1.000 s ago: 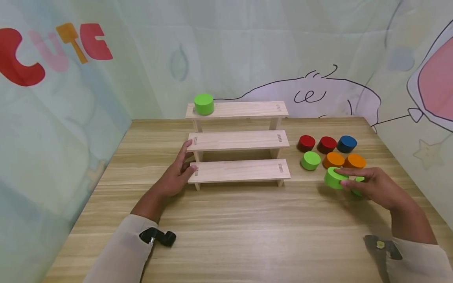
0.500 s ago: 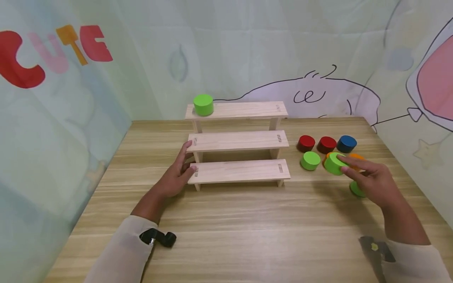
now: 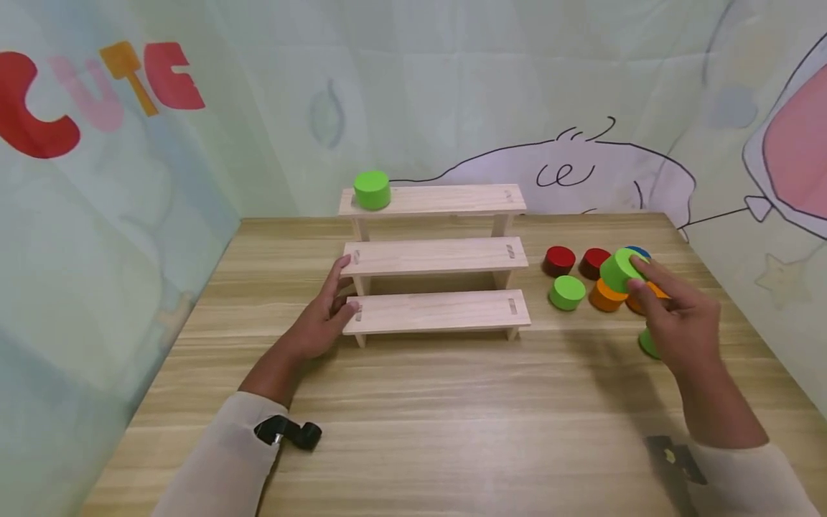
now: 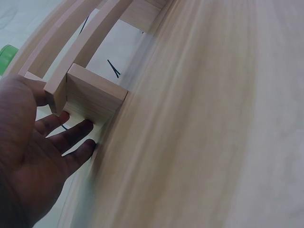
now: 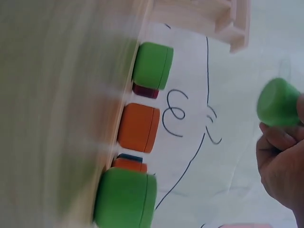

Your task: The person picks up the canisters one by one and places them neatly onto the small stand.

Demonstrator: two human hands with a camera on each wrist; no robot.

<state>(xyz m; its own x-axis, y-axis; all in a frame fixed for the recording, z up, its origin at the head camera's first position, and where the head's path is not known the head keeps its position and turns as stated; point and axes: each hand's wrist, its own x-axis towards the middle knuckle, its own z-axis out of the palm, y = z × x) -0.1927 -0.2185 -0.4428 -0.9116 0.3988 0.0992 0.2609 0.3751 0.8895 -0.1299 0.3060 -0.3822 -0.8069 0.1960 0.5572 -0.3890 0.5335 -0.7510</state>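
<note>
A three-tier wooden step stand sits on the table, with a green cylinder block on the left end of its top tier. My left hand rests against the stand's left end. Its thumb touches the bottom tier and a finger reaches the middle tier's edge; the left wrist view shows loosely extended fingers near the leg. Raised over the loose blocks, my right hand pinches another green cylinder block between thumb and fingers. It partly covers a blue block in the head view.
Right of the stand are red blocks, a green block and orange blocks. Another green block lies partly behind my right hand. A printed cloth hangs behind the table.
My right hand has lifted the green cylinder block up from the front of the group, away from me, over the orange blocks. My left hand has stayed at the stand.
</note>
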